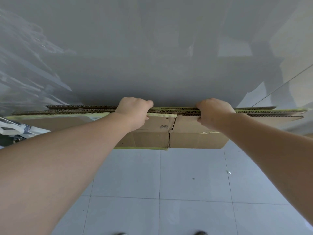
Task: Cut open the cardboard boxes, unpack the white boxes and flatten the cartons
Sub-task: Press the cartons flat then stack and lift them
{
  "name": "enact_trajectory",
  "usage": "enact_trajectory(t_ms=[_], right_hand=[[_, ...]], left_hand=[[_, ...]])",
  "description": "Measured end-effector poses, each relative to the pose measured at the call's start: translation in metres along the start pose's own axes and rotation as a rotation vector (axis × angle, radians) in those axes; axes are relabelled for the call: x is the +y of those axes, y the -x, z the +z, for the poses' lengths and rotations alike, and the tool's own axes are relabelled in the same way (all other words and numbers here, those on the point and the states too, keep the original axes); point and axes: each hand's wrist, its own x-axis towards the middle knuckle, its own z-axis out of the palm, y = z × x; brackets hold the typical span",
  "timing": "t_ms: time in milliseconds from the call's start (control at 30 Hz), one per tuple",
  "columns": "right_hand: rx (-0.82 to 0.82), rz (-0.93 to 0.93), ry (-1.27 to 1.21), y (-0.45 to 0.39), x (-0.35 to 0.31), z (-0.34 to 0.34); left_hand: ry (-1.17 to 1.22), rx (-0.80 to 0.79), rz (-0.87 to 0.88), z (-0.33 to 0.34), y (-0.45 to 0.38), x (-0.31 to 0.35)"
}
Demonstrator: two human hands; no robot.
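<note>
A stack of flattened brown cartons [186, 134] stands on edge in front of me, its corrugated top edges running left to right across the middle of the view. Strips of yellow-green tape cling to the edges. My left hand [133, 110] grips the top edge left of centre, fingers curled over the far side. My right hand [213, 112] grips the same edge right of centre. The nearest carton's flaps hang down toward the floor. No white boxes are in view.
A grey glossy wall [152, 48] rises just behind the cartons. Light grey floor tiles [160, 184] lie below, with a few small scraps. White and dark objects [13, 129] sit at the left edge. The tips of my shoes [200, 233] show at the bottom.
</note>
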Motion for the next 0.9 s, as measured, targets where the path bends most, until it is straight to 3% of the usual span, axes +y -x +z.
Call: enact_trajectory(t_ms=[233,433,633,767,900], right_hand=[[0.005,-0.064,-0.003,0.046,-0.034,-0.056],[0.072,0.189,-0.034,0.121,-0.055,-0.098],[0.037,0.517,-0.425,0.213,-0.061,-0.126],[-0.215,0.587,-1.052,0.268,-0.084,-0.113],[-0.051,0.677,-1.583,0.320,-0.104,-0.100]], left_hand=[[0.088,0.048,0.068,-0.045,0.039,0.017],[0.156,0.008,0.119,-0.095,0.087,0.031],[0.221,-0.035,0.104,-0.126,0.153,0.075],[0.273,-0.011,0.016,-0.138,0.198,0.115],[0.350,-0.009,-0.023,-0.155,0.255,0.170]])
